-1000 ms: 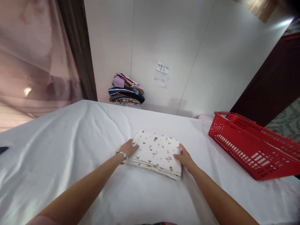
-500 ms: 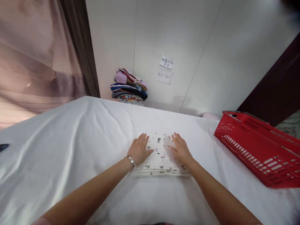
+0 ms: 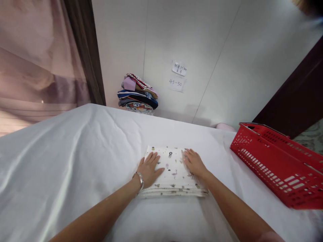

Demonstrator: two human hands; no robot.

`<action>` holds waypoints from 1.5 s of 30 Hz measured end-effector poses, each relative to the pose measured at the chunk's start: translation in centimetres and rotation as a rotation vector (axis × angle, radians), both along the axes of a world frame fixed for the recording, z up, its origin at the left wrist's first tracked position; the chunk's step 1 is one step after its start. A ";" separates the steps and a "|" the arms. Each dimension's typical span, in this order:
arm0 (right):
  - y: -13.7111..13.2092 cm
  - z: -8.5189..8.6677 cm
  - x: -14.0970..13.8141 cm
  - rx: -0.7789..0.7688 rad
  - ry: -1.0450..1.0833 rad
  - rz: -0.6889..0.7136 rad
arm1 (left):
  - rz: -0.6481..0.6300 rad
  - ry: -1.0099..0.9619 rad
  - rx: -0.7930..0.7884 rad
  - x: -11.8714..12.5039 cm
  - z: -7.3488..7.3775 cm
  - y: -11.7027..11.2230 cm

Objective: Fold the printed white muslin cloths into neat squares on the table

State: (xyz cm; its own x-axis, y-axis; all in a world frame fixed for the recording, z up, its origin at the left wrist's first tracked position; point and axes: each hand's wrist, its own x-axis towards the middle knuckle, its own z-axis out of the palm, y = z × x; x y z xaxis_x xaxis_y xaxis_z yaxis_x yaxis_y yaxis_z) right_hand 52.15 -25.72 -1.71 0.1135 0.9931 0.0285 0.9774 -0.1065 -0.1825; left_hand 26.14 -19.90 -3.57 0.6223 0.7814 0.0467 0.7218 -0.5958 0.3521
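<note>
A folded white cloth (image 3: 174,171) with small plant and flamingo prints lies flat on the white-covered table (image 3: 101,161), its layered edge toward me. My left hand (image 3: 149,168), with a silver bracelet at the wrist, rests on the cloth's left side with fingers stretched out. On the right side, my right hand (image 3: 194,163) touches the cloth's edge, its fingers extended and the palm down. Neither hand grips anything.
A red perforated basket (image 3: 277,161) with metal handles stands at the right. Beyond the table's far edge, a stack of folded fabrics (image 3: 138,94) sits by the wall. Paper notes (image 3: 176,83) are stuck on the wall. A pink curtain (image 3: 37,67) hangs at the left.
My left hand has slid slightly down and toward me, uncovering the cloth's far left corner. The cloth appears a little lower in view. My right hand has shifted slightly, still at the edge.
</note>
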 end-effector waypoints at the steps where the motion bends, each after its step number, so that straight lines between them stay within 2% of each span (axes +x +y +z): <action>1: 0.7 0.4 0.5 -0.006 0.005 0.003 | 0.001 -0.009 -0.002 0.0 -0.1 0.0; 5: 3.9 1.6 2.5 -0.178 0.092 0.020 | 0.041 -0.078 -0.006 -0.2 -0.3 -0.1; 10: 7.1 2.5 4.3 -0.338 0.133 0.068 | 0.272 -0.149 -0.021 -0.9 0.0 0.3; 12: 8.0 2.7 4.7 -0.374 0.136 0.088 | 0.331 -0.164 -0.084 -1.4 0.6 0.7; 14: 8.7 2.7 4.9 -0.417 0.144 0.101 | 0.381 -0.164 -0.211 -1.9 1.3 0.8; 18: 9.5 2.8 5.1 -0.502 0.164 0.123 | 0.371 -0.136 -0.463 -3.0 2.5 0.5; 21: 9.5 3.3 5.3 -0.513 0.204 0.129 | 0.316 -0.177 -0.507 -3.2 3.5 1.0; 24: 9.1 4.3 5.7 -0.472 0.282 0.067 | 0.283 -0.158 -0.325 -2.2 5.6 4.5; 25: 9.0 4.5 5.8 -0.452 0.335 0.030 | 0.276 -0.111 -0.220 -1.7 6.6 6.4; 27: 8.8 4.7 6.1 -0.401 0.509 -0.054 | 0.284 -0.104 -0.122 -0.3 8.4 10.8; 29: 8.7 4.4 6.2 -0.328 0.672 -0.138 | 0.259 -0.066 0.013 1.1 9.7 14.9; 31: 8.5 3.5 6.4 -0.271 0.675 -0.215 | 0.246 -0.068 0.045 2.5 10.0 17.5; 32: 8.3 2.9 6.5 -0.251 0.622 -0.245 | 0.232 -0.067 0.053 3.0 9.8 18.0; 34: 7.9 1.8 6.8 -0.226 0.525 -0.276 | 0.177 -0.069 0.065 4.0 8.5 17.4; 37: 7.0 0.7 7.3 -0.221 0.556 -0.262 | 0.043 -0.083 0.088 4.6 5.7 13.7; 41: 6.2 0.4 7.2 -0.224 0.569 -0.233 | -0.185 -0.118 0.096 3.5 2.1 8.2; 43: 6.0 0.7 6.6 -0.189 0.419 -0.218 | -0.169 -0.147 0.088 2.4 0.9 6.5; 45: 5.7 1.1 5.7 -0.067 0.235 -0.157 | -0.123 -0.179 0.087 1.4 0.1 5.8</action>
State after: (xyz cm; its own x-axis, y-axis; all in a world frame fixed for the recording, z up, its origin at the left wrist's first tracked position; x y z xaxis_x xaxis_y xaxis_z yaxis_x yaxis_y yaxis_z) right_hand 57.80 -20.04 -0.57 0.2620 0.9616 -0.0820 0.8796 -0.2729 -0.3896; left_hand 27.50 -14.15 -3.45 0.6882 0.6885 0.2287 0.5726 -0.7091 0.4115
